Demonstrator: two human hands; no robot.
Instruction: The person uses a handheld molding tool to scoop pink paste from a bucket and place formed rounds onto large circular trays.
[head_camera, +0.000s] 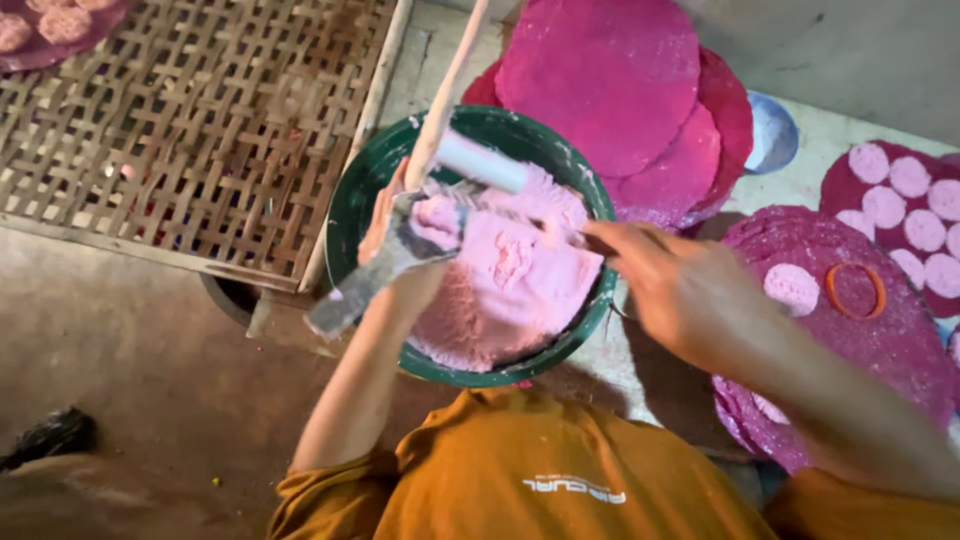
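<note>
So there's the big woven bamboo rack (200, 130) off to my left and a pile of round magenta cloths (620, 90) stacked past the bowl, with more of them on my right, one carrying a small pink disc (791, 288) and an orange ring (855, 290). Right in front of my chest sits the green bowl (345, 215), packed with pink dough (510, 280). My left arm comes up from below, elbow bent, forearm running straight over the bowl's near rim. My left hand (385, 215) is wrapped tight around the handle of a flat metal scraper (385, 265), blade caked with dough. My right arm reaches in from the right, and my right hand (660, 275) has its fingers pinched down into the dough at the bowl's right edge.
</note>
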